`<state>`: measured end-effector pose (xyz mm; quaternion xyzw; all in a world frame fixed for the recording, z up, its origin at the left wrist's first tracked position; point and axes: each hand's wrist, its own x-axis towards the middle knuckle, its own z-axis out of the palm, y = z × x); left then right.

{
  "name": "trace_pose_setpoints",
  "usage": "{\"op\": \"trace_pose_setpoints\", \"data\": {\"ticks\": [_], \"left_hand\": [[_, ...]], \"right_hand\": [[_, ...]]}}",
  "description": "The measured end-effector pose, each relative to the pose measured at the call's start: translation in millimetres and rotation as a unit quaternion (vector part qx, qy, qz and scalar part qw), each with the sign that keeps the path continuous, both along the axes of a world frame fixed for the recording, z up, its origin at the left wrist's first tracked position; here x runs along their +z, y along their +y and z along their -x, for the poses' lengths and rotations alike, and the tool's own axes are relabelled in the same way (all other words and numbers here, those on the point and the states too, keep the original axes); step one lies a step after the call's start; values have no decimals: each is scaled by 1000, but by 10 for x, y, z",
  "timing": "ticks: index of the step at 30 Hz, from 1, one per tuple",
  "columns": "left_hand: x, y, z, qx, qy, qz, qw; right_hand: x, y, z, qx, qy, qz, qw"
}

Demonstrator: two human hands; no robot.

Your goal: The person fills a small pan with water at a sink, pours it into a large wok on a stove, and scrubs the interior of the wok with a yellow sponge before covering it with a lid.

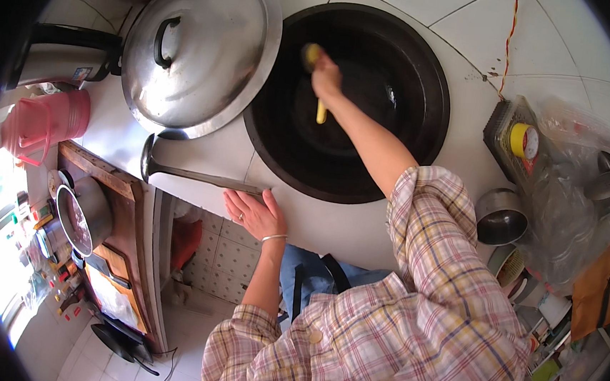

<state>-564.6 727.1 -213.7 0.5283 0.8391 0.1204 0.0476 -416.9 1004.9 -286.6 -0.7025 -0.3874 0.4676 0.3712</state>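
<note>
My right hand (pixel 327 79) grips a yellow-handled brush (pixel 321 112) over the left part of a large black wok (pixel 416 140). The brush's head is blurred, and its contact with the wok wall cannot be made out. The wok is set into the white tiled worktop (pixel 313 218). My left hand (pixel 257 214) rests flat near the worktop's front edge, fingers spread and holding nothing. Its fingertips are at the handle end of a long metal wok ladle or turner (pixel 199 174). Left of the wok lies a round metal lid (pixel 203 48) with a black handle, overlapping the rim.
An electric kettle (pixel 65 59) and a pink plastic jug (pixel 47 122) stand at the left. Below them a metal pot (pixel 93 217) sits on a wooden board. At right are a metal bowl (pixel 502 217), yellow tape (pixel 523 140) and clear plastic bags (pixel 561 210).
</note>
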Motion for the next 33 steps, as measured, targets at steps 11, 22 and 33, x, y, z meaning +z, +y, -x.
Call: {"op": "trace_pose_setpoints", "data": {"ticks": [11,22,33], "left_hand": [[14,-18,35,1,19,0,1000],[47,86,-13,-7,8,-5,1000],[36,103,14,0,5,-6,1000]], "right_hand": [[216,-183,-393,335,-394,57,854],[-35,-1302,-272,395,-108,122,904],[518,-1358,-218,468,89,198,857]]}}
